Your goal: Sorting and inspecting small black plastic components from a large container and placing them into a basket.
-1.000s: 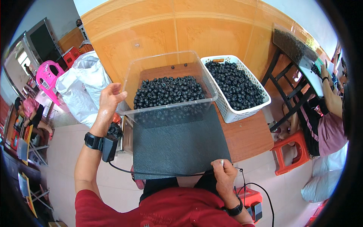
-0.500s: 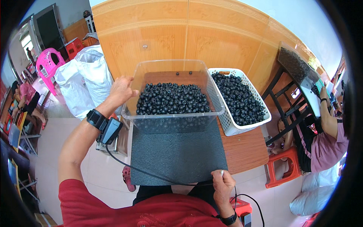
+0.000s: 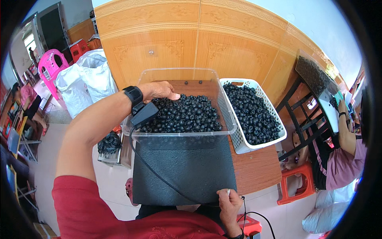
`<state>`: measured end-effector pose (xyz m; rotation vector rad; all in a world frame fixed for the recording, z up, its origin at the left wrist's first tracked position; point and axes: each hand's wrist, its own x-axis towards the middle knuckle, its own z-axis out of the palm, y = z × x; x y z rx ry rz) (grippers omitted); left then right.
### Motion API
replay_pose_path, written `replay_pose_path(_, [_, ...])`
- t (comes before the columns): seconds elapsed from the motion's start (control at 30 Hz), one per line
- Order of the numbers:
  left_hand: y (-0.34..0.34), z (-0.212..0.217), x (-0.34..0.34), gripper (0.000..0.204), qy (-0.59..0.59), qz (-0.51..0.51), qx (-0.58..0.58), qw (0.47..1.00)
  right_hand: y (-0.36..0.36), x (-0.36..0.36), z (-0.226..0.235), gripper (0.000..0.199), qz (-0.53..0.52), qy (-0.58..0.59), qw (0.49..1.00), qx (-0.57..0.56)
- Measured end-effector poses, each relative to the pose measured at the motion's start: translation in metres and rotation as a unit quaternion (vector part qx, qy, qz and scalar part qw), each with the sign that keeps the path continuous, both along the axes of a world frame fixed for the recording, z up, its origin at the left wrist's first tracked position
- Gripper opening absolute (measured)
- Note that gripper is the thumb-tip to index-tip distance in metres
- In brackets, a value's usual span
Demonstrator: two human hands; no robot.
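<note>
My left hand (image 3: pixel 159 91) is over the left side of a clear plastic bin (image 3: pixel 181 134), at the edge of a heap of small black round pieces with holes (image 3: pixel 187 115). Its thumb sticks out to the right and the hand looks open; some fingertips are hard to see. A strap and a dark box with a cable (image 3: pixel 144 115) are on that wrist. My right hand (image 3: pixel 229 205) is closed at the near right corner of a dark mat (image 3: pixel 183 171). A small pale spot shows at its fingers; what they hold, if anything, I cannot make out.
A white basket (image 3: pixel 260 115) of similar black pieces stands right of the bin on the brown table (image 3: pixel 256 163). White sacks (image 3: pixel 85 83) and a pink chair (image 3: pixel 53 69) are at left. Another person (image 3: pixel 346 155) works at right beside a red stool (image 3: pixel 296 184).
My left hand has moved right and inward, from beyond the bin's left rim to over the black pieces. My right hand stays closed at the mat's corner. The view has shifted slightly.
</note>
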<state>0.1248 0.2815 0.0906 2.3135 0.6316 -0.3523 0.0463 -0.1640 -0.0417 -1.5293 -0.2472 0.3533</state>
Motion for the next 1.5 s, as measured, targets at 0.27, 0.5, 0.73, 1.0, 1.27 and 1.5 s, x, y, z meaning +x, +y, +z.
replay_pose_path(0.27, [0.032, -0.065, 0.04, 0.086, 0.073, -0.021, -0.032, 0.997, 0.002, 0.006, -0.002, 0.016, 0.005, 0.009, 1.0, -0.003])
replay_pose_path(0.5, [0.004, -0.049, 0.034, 0.083, 0.046, -0.034, -0.134, 0.989, -0.003, 0.008, -0.003, 0.007, 0.009, 0.022, 0.999, -0.026])
replay_pose_path(0.73, [0.001, -0.047, 0.007, 0.075, 0.044, -0.056, -0.138, 0.988, 0.0, 0.008, -0.003, 0.011, 0.02, -0.01, 0.999, -0.027])
replay_pose_path(1.0, [-0.054, 0.043, -0.006, 0.092, 0.085, -0.163, -0.094, 0.979, 0.001, 0.007, -0.006, 0.01, 0.005, -0.015, 0.999, -0.045])
replay_pose_path(1.27, [-0.032, 0.0, 0.063, 0.094, 0.066, -0.141, -0.007, 0.988, -0.002, 0.006, -0.002, 0.009, 0.015, 0.008, 0.999, -0.031])
replay_pose_path(1.5, [-0.038, -0.038, 0.087, 0.098, 0.112, -0.109, -0.049, 0.987, -0.001, 0.008, -0.007, 0.008, 0.02, -0.054, 0.997, -0.041])
